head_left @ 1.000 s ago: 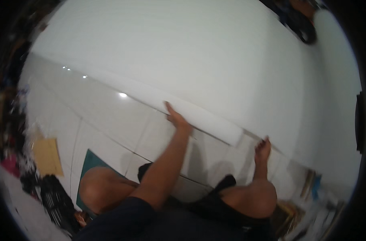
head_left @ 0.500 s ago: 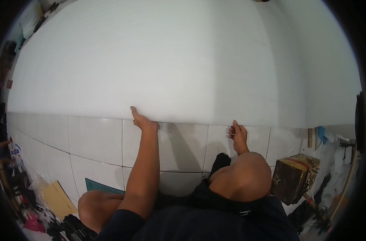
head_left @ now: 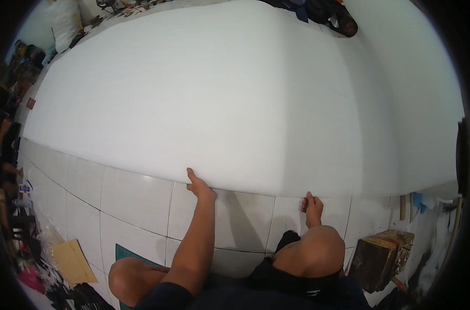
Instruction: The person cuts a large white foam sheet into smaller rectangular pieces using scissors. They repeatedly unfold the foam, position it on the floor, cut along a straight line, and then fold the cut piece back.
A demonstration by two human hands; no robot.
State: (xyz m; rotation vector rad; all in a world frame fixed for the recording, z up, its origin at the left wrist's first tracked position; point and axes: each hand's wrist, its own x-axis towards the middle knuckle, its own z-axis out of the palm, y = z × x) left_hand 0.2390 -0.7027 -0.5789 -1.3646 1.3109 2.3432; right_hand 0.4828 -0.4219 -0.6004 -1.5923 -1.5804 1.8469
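Note:
A large, smooth white sheet, perhaps foam or padding, stretches over the tiled floor in front of me and curves upward at the right. My left hand grips its near edge, with the thumb on top and the fingers tucked underneath, mostly hidden. Further right, my right hand pinches the same edge between thumb and curled fingers. Between the two hands the edge runs almost straight, close above the tiles.
White floor tiles show below the sheet. At right stands a worn, stained box; at lower left lie a tan board and a green cutting mat. Dark items lie beyond the far edge. Clutter lines the left side.
The view has tipped upward, so sheet and hands sit lower in the picture and dark items past the far edge now show. Both hands keep their hold on the edge.

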